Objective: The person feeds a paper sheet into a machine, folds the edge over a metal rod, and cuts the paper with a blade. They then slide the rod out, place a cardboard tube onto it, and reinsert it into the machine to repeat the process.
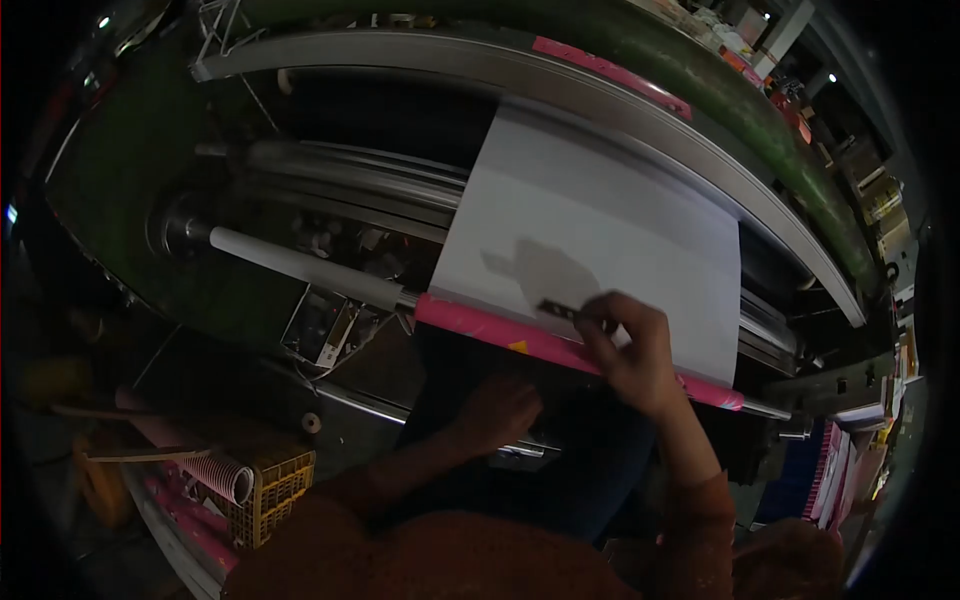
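My right hand (630, 350) pinches a small dark flat tool (560, 309) with pale spots, perhaps a blade; its exact kind does not show. It is over the lower edge of a wide white sheet (610, 220), just above a pink roll (470, 322), and casts a shadow on the sheet. The sheet runs down from the machine to this roll, which has a small yellow patch (519, 347). Below the roll, in shadow near my lap, my left hand (502, 410) is curled closed, with nothing visible in it.
A metal beam (430, 58) and a large green roller (660, 75) cross the far side. A bare shaft (300, 262) extends left from the pink roll. A yellow crate (280, 490) and a striped tube (215, 470) are at lower left, stacked sheets (825, 470) at right.
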A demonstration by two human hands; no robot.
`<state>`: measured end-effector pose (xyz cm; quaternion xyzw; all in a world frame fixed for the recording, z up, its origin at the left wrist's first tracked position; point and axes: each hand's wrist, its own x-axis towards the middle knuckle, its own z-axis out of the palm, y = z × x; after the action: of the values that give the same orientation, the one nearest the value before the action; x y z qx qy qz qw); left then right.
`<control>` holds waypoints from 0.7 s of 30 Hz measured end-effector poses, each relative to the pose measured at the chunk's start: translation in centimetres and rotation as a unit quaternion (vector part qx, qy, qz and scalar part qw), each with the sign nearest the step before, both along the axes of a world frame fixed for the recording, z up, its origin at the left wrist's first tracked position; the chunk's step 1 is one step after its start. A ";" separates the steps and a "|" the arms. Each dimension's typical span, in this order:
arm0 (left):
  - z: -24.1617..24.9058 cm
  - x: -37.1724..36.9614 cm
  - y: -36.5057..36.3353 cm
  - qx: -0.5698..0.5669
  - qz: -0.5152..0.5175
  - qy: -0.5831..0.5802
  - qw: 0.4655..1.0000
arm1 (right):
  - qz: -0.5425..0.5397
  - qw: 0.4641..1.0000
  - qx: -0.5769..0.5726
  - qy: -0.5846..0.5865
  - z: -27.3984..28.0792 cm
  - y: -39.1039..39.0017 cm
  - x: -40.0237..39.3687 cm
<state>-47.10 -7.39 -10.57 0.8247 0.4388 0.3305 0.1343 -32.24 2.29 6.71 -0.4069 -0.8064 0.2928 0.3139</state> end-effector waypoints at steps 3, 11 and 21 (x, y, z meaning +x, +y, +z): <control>5.2 -0.8 0.4 0.217 0.024 -0.046 0.975 | 0.041 0.997 0.030 -0.059 -0.7 6.1 -5.2; 11.6 -4.9 4.0 0.117 0.147 0.094 0.978 | 0.051 0.985 0.096 -0.131 -3.9 9.3 -11.3; 11.7 -5.7 5.3 0.099 0.087 0.178 0.975 | 0.147 0.925 0.214 -0.278 -3.0 10.1 -13.9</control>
<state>-52.79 -2.07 1.12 0.8381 0.4913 0.2301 -0.0576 -46.14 12.43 3.69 -0.2723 -0.9554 0.0314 0.1102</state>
